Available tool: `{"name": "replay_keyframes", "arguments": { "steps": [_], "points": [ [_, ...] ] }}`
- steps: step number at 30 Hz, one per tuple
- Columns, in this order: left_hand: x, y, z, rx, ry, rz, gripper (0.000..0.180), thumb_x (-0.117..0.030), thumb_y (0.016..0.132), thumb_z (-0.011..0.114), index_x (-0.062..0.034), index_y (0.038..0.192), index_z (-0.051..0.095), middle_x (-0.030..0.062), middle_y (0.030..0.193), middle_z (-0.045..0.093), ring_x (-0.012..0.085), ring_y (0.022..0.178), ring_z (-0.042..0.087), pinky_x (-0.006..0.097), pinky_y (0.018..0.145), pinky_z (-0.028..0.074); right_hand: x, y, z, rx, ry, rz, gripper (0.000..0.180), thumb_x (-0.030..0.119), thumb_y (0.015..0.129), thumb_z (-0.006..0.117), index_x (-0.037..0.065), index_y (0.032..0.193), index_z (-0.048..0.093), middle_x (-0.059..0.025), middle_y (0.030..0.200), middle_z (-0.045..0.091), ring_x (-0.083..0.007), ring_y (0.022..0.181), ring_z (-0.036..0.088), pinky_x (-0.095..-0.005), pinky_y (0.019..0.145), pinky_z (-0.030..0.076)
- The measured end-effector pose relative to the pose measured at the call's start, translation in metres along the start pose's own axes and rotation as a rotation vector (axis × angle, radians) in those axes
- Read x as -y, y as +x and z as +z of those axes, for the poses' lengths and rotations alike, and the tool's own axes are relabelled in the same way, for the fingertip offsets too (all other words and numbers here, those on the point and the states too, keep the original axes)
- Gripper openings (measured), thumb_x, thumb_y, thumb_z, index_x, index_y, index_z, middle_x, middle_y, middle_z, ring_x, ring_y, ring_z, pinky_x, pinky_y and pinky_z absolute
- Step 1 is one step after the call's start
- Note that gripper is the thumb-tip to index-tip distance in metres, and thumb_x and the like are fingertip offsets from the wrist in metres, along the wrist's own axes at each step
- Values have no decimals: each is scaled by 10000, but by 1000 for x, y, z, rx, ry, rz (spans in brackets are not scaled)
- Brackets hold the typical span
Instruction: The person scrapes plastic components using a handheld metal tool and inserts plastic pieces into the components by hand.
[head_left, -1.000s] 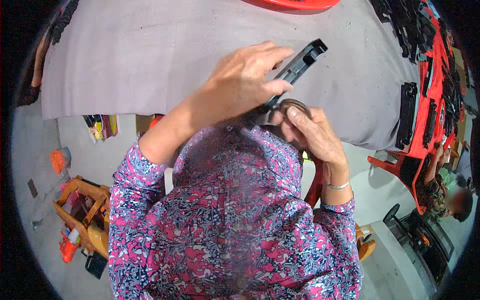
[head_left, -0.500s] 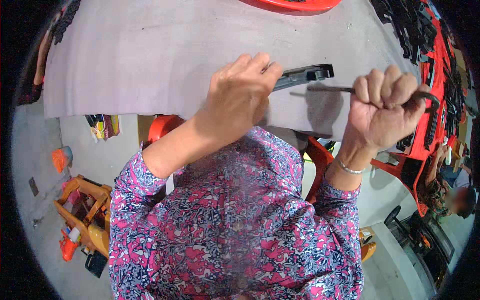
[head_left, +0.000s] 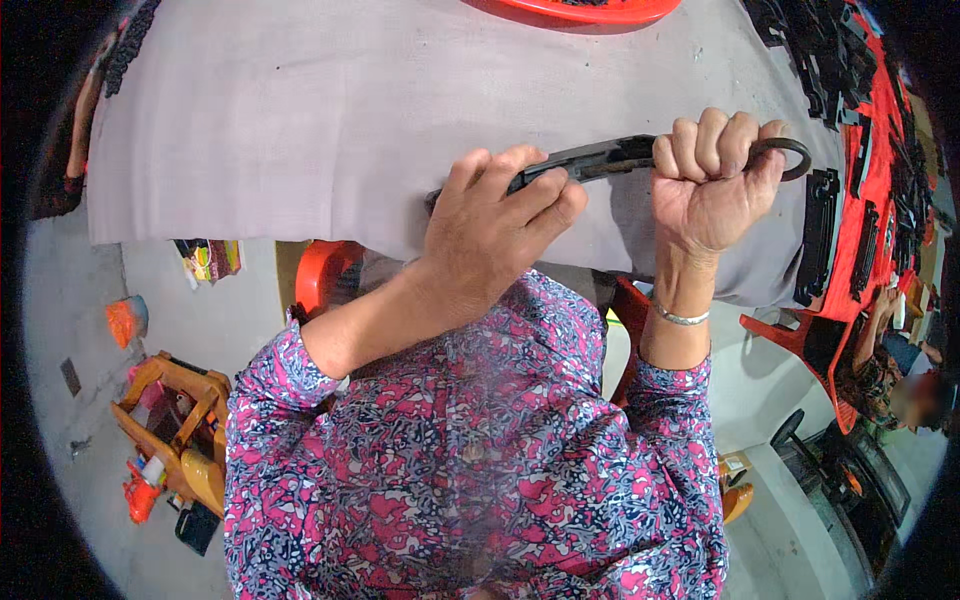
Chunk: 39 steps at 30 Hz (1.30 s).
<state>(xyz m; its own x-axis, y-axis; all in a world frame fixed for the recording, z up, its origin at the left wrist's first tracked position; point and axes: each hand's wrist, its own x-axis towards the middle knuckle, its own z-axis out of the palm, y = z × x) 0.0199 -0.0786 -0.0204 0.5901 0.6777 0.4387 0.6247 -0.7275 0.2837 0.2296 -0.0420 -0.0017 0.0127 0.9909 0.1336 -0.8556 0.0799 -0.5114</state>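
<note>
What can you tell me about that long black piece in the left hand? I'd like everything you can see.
The long black piece is narrow, looks slightly curved here, and has a shiny, plastic-like surface with uneven detail along it. It lies crosswise above the grey table, its right end farther from the person. The left hand grips it, hiding part of it; a dark tip shows beyond that hand. Its right end reaches the right hand, though whether they touch is unclear.

Black strip (head_left: 605, 158); ring-handled tool (head_left: 805, 157); both in hands (head_left: 490, 220)
</note>
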Motion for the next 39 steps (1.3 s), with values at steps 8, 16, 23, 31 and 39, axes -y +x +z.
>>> {"name": "replay_keyframes", "arguments": {
  "steps": [8,16,23,31,39],
  "points": [
    [0,0,9,-39,10,-3,312,-149,781,647,-148,1093,647,-35,1090,634,218,1094,587,395,857,441,0,2,-3,7,35,-1,538,506,1012,364,124,638,306,30,567,223,-111,500,173,-284,459,162],
    [3,1,9,-33,-12,7,299,-145,789,643,-128,1087,655,-13,1085,643,237,1070,605,381,824,476,-1,2,-2,10,4,-17,541,515,1009,372,125,640,303,28,570,219,-112,499,165,-282,459,162],
    [3,1,4,-34,-22,34,310,-155,795,631,-124,1102,658,-2,1082,652,247,1063,608,381,850,482,1,0,3,19,47,-34,538,512,1014,364,129,641,306,25,569,229,-109,495,170,-281,456,161],
    [2,2,2,-51,-4,39,284,-156,799,612,-119,1077,658,1,1063,657,241,1051,613,366,830,477,2,-1,4,60,17,-25,542,512,1015,357,130,633,311,26,568,237,-108,494,180,-278,452,165],
    [5,1,5,-44,-9,51,285,-162,812,600,-127,1090,655,0,1081,654,243,1059,612,371,830,477,-4,-1,0,30,-18,11,561,491,1037,298,131,608,282,26,542,214,-111,480,151,-288,438,152]
  ]
}}
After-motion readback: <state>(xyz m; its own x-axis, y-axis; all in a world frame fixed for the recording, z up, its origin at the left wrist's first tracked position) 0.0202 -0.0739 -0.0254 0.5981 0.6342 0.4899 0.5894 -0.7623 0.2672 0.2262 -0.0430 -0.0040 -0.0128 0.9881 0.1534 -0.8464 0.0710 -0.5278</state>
